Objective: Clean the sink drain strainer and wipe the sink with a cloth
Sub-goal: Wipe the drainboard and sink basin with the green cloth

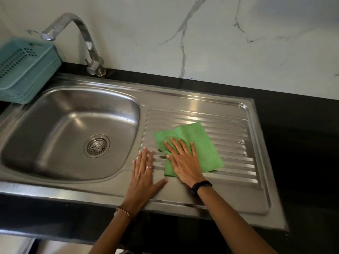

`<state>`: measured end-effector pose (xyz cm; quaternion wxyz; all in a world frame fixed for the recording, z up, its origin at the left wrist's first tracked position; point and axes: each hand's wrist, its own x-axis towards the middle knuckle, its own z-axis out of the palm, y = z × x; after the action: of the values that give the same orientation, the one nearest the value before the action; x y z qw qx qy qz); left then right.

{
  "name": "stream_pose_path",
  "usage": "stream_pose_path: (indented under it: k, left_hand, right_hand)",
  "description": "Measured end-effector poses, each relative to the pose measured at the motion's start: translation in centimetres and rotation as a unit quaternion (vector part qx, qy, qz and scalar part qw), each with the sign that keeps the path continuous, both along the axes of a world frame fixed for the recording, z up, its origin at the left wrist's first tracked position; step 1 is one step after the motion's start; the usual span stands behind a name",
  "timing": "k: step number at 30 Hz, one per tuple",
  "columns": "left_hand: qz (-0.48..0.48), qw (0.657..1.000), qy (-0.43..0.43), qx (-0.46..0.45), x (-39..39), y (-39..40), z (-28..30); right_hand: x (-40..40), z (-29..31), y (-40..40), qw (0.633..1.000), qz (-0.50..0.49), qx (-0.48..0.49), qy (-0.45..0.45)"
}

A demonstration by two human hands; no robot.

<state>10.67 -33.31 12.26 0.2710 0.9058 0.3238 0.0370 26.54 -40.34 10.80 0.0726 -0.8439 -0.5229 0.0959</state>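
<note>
Wiping the sink's draining board, lower right of frame: right hand (185, 162) flat on green cloth (201, 143), left hand (143, 173) flat, bracing; next, probably sweeping toward the basin (69, 129).

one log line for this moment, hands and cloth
right hand flat on green cloth | left hand flat on drainboard | strainer seated in drain

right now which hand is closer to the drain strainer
Left. The left hand lies flat on the steel beside the basin holding the drain strainer; the right hand presses the green cloth farther away.
</note>
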Motion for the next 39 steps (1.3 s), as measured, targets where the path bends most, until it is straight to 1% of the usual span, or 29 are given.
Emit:
stream_pose_path:
  k: [5,7,10,13,16,20,24,27,31,35,39]
  left_hand:
    - [-0.099,0.995,-0.006,0.018,5.1,-6.1,-0.1]
    - [-0.129,0.991,0.004,0.042,6.4,-7.8,-0.3]
    - [-0.158,0.984,0.042,0.072,6.9,-8.8,-0.9]
    - [-0.172,0.978,0.066,0.103,6.6,-8.6,-0.9]
    - [-0.168,0.978,0.073,0.1,5.5,-7.8,-0.7]
    - [-0.114,0.986,0.071,0.104,3.4,-6.0,0.0]
    - [-0.057,0.992,0.08,0.085,0.2,-3.3,0.5]
    - [0.01,0.991,0.098,0.087,-2.1,-1.1,0.3]
    - [0.079,0.987,0.12,0.07,-4.6,0.6,-0.3]
    - [0.099,0.985,0.127,0.068,-4.9,0.7,-0.4]
    - [0.107,0.988,0.089,0.069,-5.0,0.7,-0.6]
  right_hand:
    - [5.9,0.0,-7.6,0.996,-0.085,-0.008,-0.008]
    - [7.7,0.1,-10.2,0.992,-0.123,-0.008,-0.008]
    - [9.1,0.2,-12.2,0.984,-0.177,-0.011,-0.025]
    - [9.4,0.5,-13.1,0.97,-0.242,-0.005,-0.018]
    - [8.1,0.5,-14.3,0.963,-0.268,-0.006,-0.003]
    - [5.6,-0.1,-15.4,0.96,-0.28,-0.011,-0.004]
    - [6.3,0.8,-12.4,0.951,-0.305,-0.013,0.038]
    - [4.7,0.9,-9.2,0.961,-0.274,-0.019,0.039]
    - [-0.6,0.3,-3.6,0.984,-0.172,-0.013,0.047]
    - [-4.3,0.4,3.3,0.996,-0.075,-0.019,0.045]
    - [-6.6,0.5,7.0,0.999,0.02,-0.033,0.017]
